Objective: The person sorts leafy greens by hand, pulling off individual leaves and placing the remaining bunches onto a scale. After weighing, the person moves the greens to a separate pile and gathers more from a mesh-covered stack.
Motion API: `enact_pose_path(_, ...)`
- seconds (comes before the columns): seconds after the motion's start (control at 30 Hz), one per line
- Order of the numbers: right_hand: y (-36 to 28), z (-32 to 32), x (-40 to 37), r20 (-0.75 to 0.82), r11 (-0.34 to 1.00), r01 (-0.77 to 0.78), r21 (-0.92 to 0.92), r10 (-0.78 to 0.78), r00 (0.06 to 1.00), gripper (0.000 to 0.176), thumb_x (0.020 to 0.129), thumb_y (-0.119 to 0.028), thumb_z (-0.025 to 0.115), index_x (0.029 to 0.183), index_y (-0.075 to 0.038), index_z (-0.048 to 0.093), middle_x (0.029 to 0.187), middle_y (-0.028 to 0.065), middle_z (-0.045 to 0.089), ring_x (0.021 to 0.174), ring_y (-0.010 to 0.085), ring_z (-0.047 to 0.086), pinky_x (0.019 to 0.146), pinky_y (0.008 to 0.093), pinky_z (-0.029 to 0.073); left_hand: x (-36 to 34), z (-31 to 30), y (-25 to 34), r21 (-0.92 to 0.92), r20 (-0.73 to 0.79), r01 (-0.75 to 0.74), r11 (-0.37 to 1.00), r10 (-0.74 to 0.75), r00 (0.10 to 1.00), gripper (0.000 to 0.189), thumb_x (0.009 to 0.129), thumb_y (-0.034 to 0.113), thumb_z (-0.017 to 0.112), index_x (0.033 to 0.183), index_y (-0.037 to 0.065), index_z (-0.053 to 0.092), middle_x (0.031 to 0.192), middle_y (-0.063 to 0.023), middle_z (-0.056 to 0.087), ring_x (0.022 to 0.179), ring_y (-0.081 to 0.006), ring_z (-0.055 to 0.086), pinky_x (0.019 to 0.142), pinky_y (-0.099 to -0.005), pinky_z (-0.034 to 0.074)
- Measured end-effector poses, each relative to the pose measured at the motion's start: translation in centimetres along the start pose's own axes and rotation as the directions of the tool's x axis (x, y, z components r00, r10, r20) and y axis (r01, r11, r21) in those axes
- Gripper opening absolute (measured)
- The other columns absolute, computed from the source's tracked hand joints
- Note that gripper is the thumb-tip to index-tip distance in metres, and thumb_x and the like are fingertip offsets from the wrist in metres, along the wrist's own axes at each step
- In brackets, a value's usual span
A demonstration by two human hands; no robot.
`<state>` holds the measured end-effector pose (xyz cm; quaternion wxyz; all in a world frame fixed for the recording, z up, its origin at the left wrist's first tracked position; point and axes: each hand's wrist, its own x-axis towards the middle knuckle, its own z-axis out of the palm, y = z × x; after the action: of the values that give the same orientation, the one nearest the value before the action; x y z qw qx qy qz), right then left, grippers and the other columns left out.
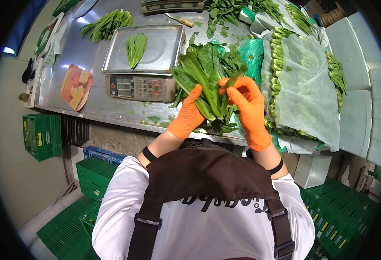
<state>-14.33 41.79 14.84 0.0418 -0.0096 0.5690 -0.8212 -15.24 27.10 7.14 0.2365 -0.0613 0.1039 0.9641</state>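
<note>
Both of my hands wear orange gloves. My left hand (188, 117) is wrapped round the lower left side of a bunch of long-leaf greens (205, 86), held tilted over the table's front edge. At the right side of the bunch, my right hand (250, 112) pinches a single leaf (239, 73) between thumb and fingers. More loose greens (233, 60) lie just behind the bunch. Left of my hands stands a digital scale (162, 52) with a small bunch of greens (136, 50) on its pan.
To the right, stacked greens (276, 78) lie under a white cloth (305, 78), beside green plastic (252, 56). A knife (182, 21) and a second scale (173, 6) lie at the back. Patterned card (76, 86) rests at left. Green crates (96, 175) stand below the table.
</note>
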Motion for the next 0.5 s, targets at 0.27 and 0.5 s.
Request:
enact_pose_path(0.27,1.7,0.2,-1.6,-0.069,0.989,0.149,-0.014,-0.15,0.986,0.018,0.086,-0.005,0.064,0.1,-0.003,0.052,0.094,0.007,0.064,0.08,0.0105,0.059,0.071,0.0234,0.047,0.5,-0.9,0.5,0.085,0.127,0.042,0.996,-0.052,0.991,0.062,0.078,0.042,0.07,0.123,0.004,0.05,0.114,-0.0111,0.06,0.102,-0.0217,0.06,0.09,-0.0368,0.049)
enact_pose_path(0.5,1.5,-1.0,0.1,-0.214,0.998,0.047,-0.031,-0.053,0.975,0.019,0.087,-0.007,0.064,0.102,-0.005,0.053,0.091,0.0042,0.063,0.078,0.0077,0.057,0.065,0.0209,0.045,0.4,0.1,-0.8,0.267,0.194,0.0,0.964,-0.053,0.98,0.091,0.062,0.052,0.075,0.132,0.004,0.042,0.123,-0.0069,0.055,0.111,-0.0202,0.055,0.102,-0.0364,0.042)
